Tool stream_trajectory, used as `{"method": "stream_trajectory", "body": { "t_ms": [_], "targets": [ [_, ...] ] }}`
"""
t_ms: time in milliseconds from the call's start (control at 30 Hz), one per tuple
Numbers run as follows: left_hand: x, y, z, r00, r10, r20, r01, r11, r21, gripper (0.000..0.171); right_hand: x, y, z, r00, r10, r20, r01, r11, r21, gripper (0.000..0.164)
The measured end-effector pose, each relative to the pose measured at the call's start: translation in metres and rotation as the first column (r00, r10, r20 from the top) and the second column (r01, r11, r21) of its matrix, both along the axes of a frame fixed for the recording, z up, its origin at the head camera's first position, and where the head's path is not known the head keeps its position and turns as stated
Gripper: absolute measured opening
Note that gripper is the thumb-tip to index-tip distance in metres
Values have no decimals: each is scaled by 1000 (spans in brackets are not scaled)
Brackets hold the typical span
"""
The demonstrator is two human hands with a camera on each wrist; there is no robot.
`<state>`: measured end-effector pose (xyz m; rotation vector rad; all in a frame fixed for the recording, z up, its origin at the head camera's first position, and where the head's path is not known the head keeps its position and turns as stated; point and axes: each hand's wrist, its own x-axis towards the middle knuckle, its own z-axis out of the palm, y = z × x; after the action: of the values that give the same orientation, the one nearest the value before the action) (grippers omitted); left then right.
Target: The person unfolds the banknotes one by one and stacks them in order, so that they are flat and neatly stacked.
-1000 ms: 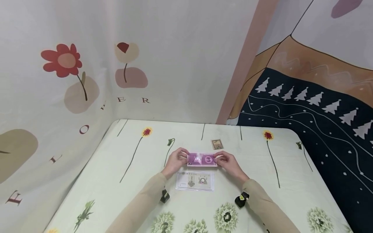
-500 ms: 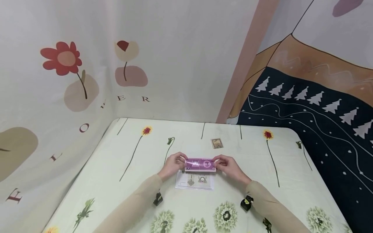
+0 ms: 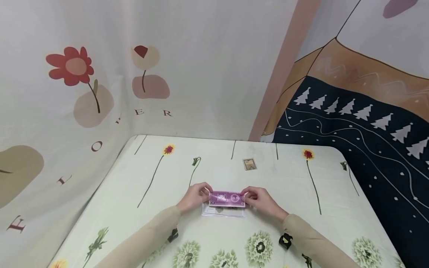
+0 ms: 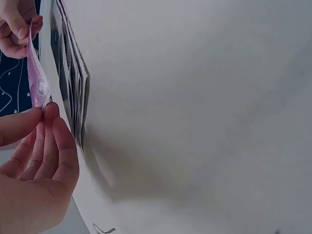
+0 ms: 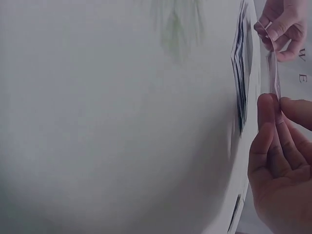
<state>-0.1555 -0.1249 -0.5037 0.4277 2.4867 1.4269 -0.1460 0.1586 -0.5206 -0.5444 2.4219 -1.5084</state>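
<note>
A purple toy banknote (image 3: 227, 199) with white print is stretched between both hands. My left hand (image 3: 194, 198) pinches its left end between thumb and fingertips, and my right hand (image 3: 263, 203) pinches the right end the same way. Below it lies a stack of pale notes (image 3: 222, 213), largely covered by the purple note in the head view. From the left wrist, the purple note (image 4: 38, 83) is seen nearly edge-on and slightly bowed, with the stack (image 4: 75, 92) of several layers beside it. The right wrist view also shows a gap between the note (image 5: 274, 78) and the stack (image 5: 239, 73).
A small brown picture card (image 3: 249, 164) lies farther back on the flower-print tablecloth (image 3: 161, 223). Behind the table hangs a pale printed curtain (image 3: 207, 74), with a dark tree-patterned cloth (image 3: 335, 123) to the right. Black wrist cameras sit under both sleeves.
Both hands have brought the purple note toward the body, from behind the stack to over it. The stack and the brown card stay put.
</note>
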Motion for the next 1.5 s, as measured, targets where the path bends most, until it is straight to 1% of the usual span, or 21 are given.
{"method": "stream_trajectory", "body": {
  "t_ms": [100, 267, 533, 800, 967, 1200, 1333, 1500],
  "targets": [
    [3, -1, 1, 1000, -17, -17, 17, 1000, -25, 19, 3, -3, -1, 1000, 5, -13, -5, 1000, 29, 14],
    [6, -3, -1, 999, -23, -31, 21, 998, -55, 16, 7, -6, -5, 999, 31, -25, -29, 998, 54, 13],
    [10, -3, -6, 999, -7, -40, 4, 998, -69, 16, 9, -8, -7, 998, 47, -46, -44, 996, 82, 13],
    [13, -3, -7, 999, 7, -45, -11, 996, -93, 16, 8, -10, -6, 996, 73, -57, -67, 994, 91, 12],
    [13, -3, -6, 999, -3, -34, 0, 996, -92, 17, 6, -10, -6, 995, 94, -43, -89, 991, 99, 13],
    [10, -3, -6, 1000, -19, -7, 18, 994, -107, 17, 3, -11, -4, 993, 112, -28, -107, 984, 141, 14],
    [9, -4, -6, 1000, -16, -9, 15, 993, -119, 17, 3, -11, -4, 993, 119, -22, -115, 982, 151, 15],
    [9, -2, -5, 999, -19, -32, 14, 989, -146, 19, 2, -12, -2, 993, 117, -11, -114, 980, 162, 14]
  ]
}}
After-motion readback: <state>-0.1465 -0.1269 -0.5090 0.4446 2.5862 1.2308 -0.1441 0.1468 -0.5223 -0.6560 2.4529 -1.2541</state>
